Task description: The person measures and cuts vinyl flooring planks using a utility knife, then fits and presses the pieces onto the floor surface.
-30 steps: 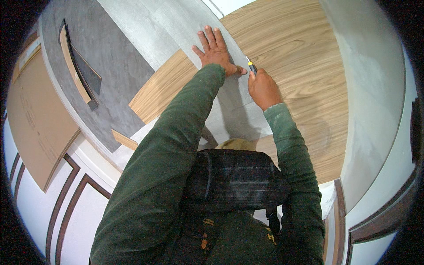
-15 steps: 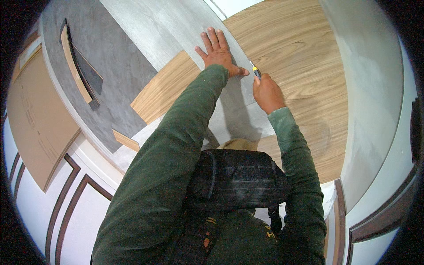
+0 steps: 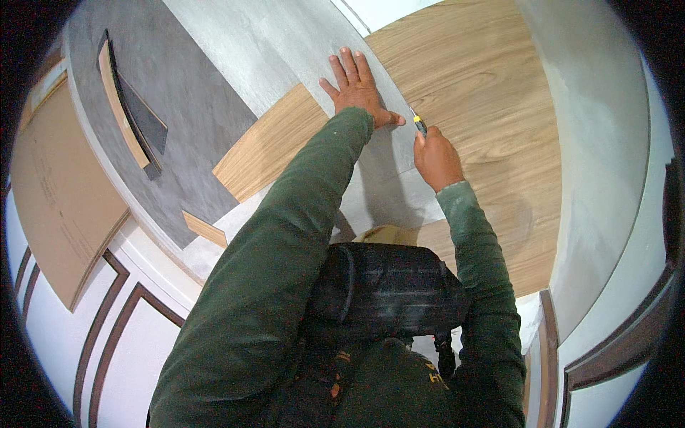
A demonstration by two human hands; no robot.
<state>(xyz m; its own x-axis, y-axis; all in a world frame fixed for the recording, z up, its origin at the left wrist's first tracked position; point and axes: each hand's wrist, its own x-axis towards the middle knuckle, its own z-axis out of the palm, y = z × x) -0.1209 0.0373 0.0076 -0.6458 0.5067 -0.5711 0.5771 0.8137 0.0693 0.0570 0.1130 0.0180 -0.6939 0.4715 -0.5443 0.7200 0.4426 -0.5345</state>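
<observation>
Fingers spread, my left hand (image 3: 357, 94) presses flat on a light grey plank (image 3: 389, 153). My right hand (image 3: 437, 160) is closed around a utility knife (image 3: 419, 123) with a dark and yellow handle. Its thin tip points up and away, close to the border between the grey plank and a wide wood-grain board (image 3: 492, 135). My left thumb lies just left of the knife tip. Whether the blade touches the plank, I cannot tell.
Left of my left arm lies a shorter wood-grain piece (image 3: 271, 146). Narrow offcuts (image 3: 125, 107) rest on the dark grey surface (image 3: 193, 93) beyond, with a small wood strip (image 3: 203, 228) nearer me. A cardboard sheet (image 3: 61, 192) is at far left. A black bag (image 3: 389, 292) hangs at my waist.
My right hand and the knife have shifted slightly toward me and to the right. My left hand stays spread on the plank, and the whole view has moved a little.
</observation>
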